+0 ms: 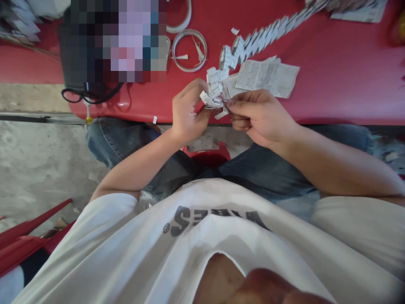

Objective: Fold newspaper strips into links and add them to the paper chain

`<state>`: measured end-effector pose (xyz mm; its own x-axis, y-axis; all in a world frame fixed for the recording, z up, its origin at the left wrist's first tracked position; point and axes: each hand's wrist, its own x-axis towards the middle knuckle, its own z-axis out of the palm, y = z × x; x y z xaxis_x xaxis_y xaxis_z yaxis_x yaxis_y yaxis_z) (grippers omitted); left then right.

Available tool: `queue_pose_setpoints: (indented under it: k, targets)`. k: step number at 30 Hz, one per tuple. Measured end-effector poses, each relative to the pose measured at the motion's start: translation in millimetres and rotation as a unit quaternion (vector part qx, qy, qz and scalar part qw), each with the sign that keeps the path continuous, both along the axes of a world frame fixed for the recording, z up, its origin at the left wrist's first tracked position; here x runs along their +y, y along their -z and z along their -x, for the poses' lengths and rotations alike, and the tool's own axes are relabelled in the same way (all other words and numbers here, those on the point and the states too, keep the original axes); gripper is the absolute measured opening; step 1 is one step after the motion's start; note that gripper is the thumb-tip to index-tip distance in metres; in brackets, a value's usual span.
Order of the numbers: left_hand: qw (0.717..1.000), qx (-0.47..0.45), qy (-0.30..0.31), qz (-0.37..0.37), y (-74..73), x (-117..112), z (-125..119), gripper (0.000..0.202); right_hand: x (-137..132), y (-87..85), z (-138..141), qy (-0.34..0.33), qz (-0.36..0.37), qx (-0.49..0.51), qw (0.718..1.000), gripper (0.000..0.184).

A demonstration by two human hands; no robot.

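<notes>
A long zigzag chain of folded printed paper point(264, 38) runs from the upper right of the red table down to my hands. My left hand point(190, 107) is closed, its thumb and fingers pinching the near end of the folded paper chain point(212, 97). From the right, my right hand point(259, 112) pinches a small folded strip at that same end, thumb against forefinger. The exact spot between the right fingertips is partly hidden. Just beyond my right hand lie flat printed paper sheets point(268, 77), overlapping each other.
On the red table point(332, 84) lie a white tape ring point(190, 50) with paper scraps inside, and another ring point(180, 17) behind it. A dark object with a black cord loop point(72, 95) sits at left. A red stool point(205, 154) shows between my knees.
</notes>
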<state>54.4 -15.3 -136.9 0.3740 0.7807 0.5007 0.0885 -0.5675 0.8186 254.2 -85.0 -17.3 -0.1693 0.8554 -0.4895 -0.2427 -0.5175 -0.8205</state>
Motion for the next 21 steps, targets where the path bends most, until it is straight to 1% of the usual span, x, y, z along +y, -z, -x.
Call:
queue_pose_setpoints:
  k: [1, 3, 5, 7, 10, 12, 14, 16, 18, 19, 21]
  targets:
    - [0.998, -0.019, -0.03, -0.048, -5.2, -1.2, -2.1, 0.024, 0.2, 0.0, -0.1, 0.0, 0.002, -0.004, 1.0, 0.049]
    - [0.994, -0.016, -0.038, -0.105, -15.9, -3.7, -4.8, 0.017, 0.7, -0.5, -0.4, 0.0, 0.01, -0.014, 1.0, 0.054]
    - [0.992, -0.008, -0.035, -0.12, -22.6, -4.9, -5.0, 0.015, 1.5, -1.3, -1.0, 0.0, 0.019, -0.008, 1.0, 0.055]
    - [0.993, 0.004, -0.037, -0.112, -23.0, -4.2, -4.2, 0.013, 2.6, -1.6, -1.8, 0.002, 0.027, 0.006, 1.0, 0.055]
    - [0.989, -0.001, -0.052, -0.137, -16.1, -0.9, -4.3, 0.01, 3.9, 0.8, -3.2, 0.02, 0.035, 0.018, 0.999, 0.058]
    - [0.988, -0.004, -0.066, -0.138, -11.9, 0.9, -5.6, 0.011, 3.3, 4.1, -3.9, 0.034, 0.034, 0.02, 0.999, 0.052]
    - [0.989, -0.004, -0.076, -0.123, -10.5, 1.7, -6.9, 0.014, 0.8, 6.6, -4.0, 0.047, 0.011, 0.011, 0.999, 0.042]
    - [0.989, -0.007, -0.087, -0.115, -11.6, 1.6, -7.8, 0.018, -3.7, 6.1, -3.0, 0.06, -0.054, -0.035, 0.996, 0.045]
    - [0.99, -0.004, -0.095, -0.109, -13.7, 1.2, -8.1, 0.023, -8.3, 2.1, -0.8, 0.058, -0.119, -0.105, 0.986, 0.048]
    - [0.99, 0.0, -0.094, -0.104, -14.7, 0.9, -8.3, 0.024, -10.2, -0.8, 0.5, 0.052, -0.131, -0.13, 0.981, 0.047]
    - [0.99, -0.007, -0.085, -0.109, -16.7, 0.3, -8.9, 0.025, -12.4, -6.7, 3.0, 0.036, -0.111, -0.137, 0.984, 0.044]
